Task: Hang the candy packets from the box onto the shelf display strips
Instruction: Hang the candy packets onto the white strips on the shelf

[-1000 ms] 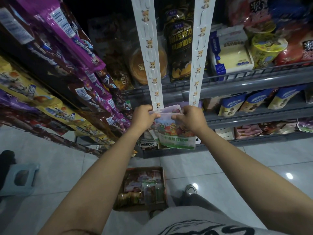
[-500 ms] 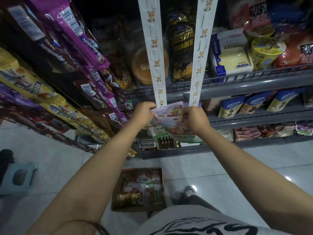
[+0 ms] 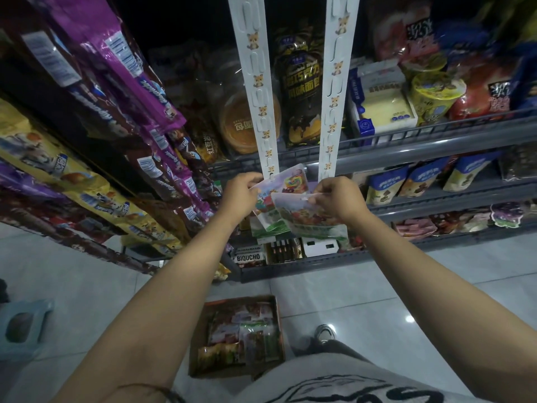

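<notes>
Hands sit at 12 o'clock of centre: we see the left hand (image 3: pixel 242 193) pinching a lollipop-print candy packet (image 3: pixel 286 183) at the foot of the left display strip (image 3: pixel 255 82), while the right hand (image 3: pixel 337 199) pinches the top edge of a second candy packet (image 3: pixel 308 219), below the right display strip (image 3: pixel 334 82). At 6 o'clock, the cardboard box (image 3: pixel 203 330) rests on the tiled floor (image 3: pixel 363 309), packets inside.

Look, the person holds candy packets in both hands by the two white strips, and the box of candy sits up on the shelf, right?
Not quite. The box sits on the floor below the arms, not on the shelf, as the head view shows. The rest holds: the left hand and the right hand each hold candy packets just below the two white strips.
</notes>
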